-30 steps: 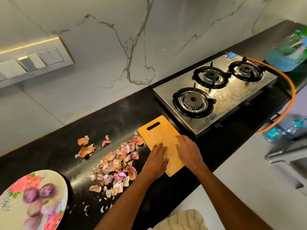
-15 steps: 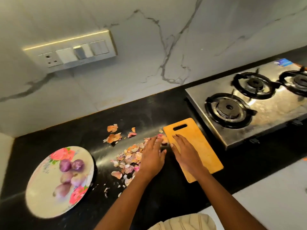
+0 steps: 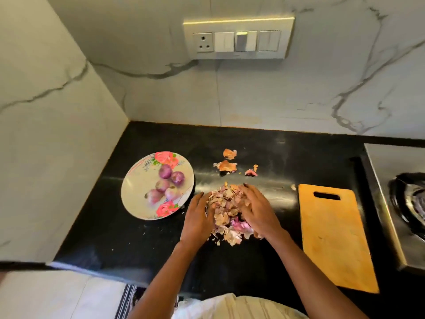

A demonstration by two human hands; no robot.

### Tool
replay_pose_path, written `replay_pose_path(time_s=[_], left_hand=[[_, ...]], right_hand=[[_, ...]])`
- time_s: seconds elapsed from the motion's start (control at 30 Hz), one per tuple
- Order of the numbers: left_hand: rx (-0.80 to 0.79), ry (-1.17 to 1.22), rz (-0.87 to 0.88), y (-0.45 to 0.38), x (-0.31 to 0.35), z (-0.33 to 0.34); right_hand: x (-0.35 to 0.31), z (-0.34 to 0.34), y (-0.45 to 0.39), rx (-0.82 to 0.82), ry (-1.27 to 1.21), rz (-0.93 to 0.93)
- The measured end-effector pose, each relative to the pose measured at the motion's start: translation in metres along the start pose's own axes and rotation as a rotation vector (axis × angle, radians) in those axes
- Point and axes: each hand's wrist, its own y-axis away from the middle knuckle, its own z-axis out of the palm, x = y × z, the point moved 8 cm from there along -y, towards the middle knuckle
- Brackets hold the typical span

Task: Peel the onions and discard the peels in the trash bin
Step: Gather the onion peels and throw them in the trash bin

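Two hands gather a heap of onion peels on a black kitchen counter.

The black counter runs under a marble-patterned wall carrying a switch panel; at the far right edge sits a steel gas stove, and just left of it a wooden chopping board lies flat. Left of centre a floral plate holds five peeled purple onions. Between plate and board, the left hand and right hand press in from either side of the pile of onion peels, fingers loosely bent and cupped against it, scooping rather than pinching. A few stray peels lie apart on the far side of the pile.
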Motion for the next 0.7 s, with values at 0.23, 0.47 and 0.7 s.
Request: replay_pose_path(time_s=[0.23, 0.47, 0.7], left_hand=[[-0.004, 0.04, -0.03, 0.005, -0.011, 0.002], [0.021, 0.057, -0.009, 0.012, -0.016, 0.001], [0.013, 0.042, -0.016, 0.019, -0.025, -0.001]], right_hand=[[-0.031, 0.003, -0.002, -0.314, 0.289, -0.118], [-0.012, 0.036, 0.02, -0.419, 0.57, -0.228], [-0.02, 0.027, 0.023, -0.117, 0.587, -0.38]])
